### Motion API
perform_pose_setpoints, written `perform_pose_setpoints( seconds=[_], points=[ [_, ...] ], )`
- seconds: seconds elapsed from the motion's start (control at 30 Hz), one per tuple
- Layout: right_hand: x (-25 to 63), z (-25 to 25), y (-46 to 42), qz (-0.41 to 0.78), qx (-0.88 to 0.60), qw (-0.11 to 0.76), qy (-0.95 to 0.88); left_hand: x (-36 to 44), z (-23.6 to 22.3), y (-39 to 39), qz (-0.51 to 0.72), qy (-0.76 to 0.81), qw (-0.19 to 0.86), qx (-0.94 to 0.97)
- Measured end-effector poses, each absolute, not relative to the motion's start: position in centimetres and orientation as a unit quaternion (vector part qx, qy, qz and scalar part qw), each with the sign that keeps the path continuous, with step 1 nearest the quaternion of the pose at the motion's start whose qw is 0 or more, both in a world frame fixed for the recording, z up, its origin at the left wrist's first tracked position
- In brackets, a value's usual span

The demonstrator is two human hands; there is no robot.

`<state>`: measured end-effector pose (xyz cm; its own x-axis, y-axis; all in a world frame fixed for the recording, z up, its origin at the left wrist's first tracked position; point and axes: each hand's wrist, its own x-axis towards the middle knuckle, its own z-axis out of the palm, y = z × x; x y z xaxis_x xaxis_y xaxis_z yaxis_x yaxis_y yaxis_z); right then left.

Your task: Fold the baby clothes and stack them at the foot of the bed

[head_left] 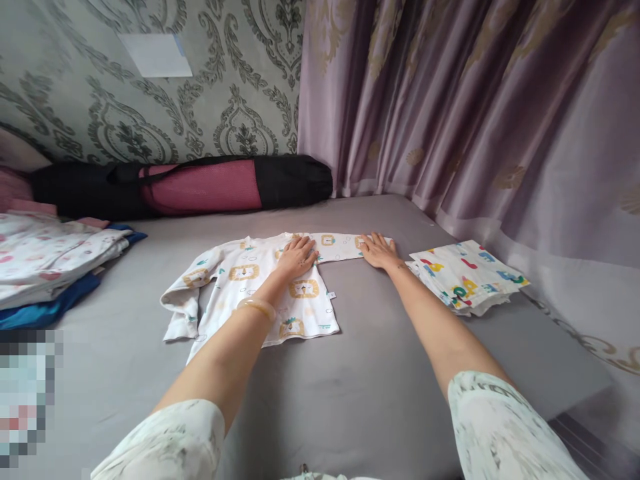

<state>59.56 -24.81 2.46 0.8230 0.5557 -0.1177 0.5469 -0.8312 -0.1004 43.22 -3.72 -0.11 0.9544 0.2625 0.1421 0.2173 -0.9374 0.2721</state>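
A small white long-sleeved shirt with yellow lion prints [240, 287] lies spread on the grey bed sheet [380, 373]. My left hand [299, 256] lies flat and open on the shirt near its shoulder. My right hand [377, 251] rests flat and open on the end of the outstretched right sleeve. A pale bangle [257, 307] sits on my left wrist.
A folded white cloth with coloured letter prints [467, 275] lies to the right of my right hand. A pile of clothes [47, 263] sits at the left edge. A black and pink rolled bag [190, 185] lies along the wall. Purple curtains [475, 113] hang at the right.
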Motion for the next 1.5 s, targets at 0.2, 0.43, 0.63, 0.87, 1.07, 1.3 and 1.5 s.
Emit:
perform_pose_setpoints(
  seconds=[0.2,0.43,0.63,0.87,1.07,1.3,1.5],
  points=[
    [53.1,4.0,-23.9,0.013,-0.935,0.125,-0.332,43.4,-0.1,-3.6,0.081,0.128,0.132,0.980],
    [45.5,4.1,-24.4,0.174,-0.899,0.155,-0.371,43.9,0.0,-2.3,0.027,0.121,0.169,0.978],
    [42.7,4.5,-25.4,0.266,-0.878,0.175,-0.357,44.3,0.2,-1.9,-0.012,0.112,0.180,0.977],
    [40.3,5.7,-26.3,0.162,-0.909,0.090,-0.374,44.1,1.9,-1.6,-0.060,0.103,0.185,0.975],
    [39.3,5.8,-26.5,0.147,-0.906,0.015,-0.396,44.3,2.2,-0.6,-0.098,0.071,0.187,0.975],
    [44.4,7.1,-24.4,0.184,-0.892,0.050,-0.411,43.8,2.5,-1.0,-0.091,0.076,0.198,0.973],
    [47.9,5.4,-20.4,0.005,-0.898,0.074,-0.434,43.6,3.0,-1.1,-0.106,0.085,0.201,0.970]
  ],
)
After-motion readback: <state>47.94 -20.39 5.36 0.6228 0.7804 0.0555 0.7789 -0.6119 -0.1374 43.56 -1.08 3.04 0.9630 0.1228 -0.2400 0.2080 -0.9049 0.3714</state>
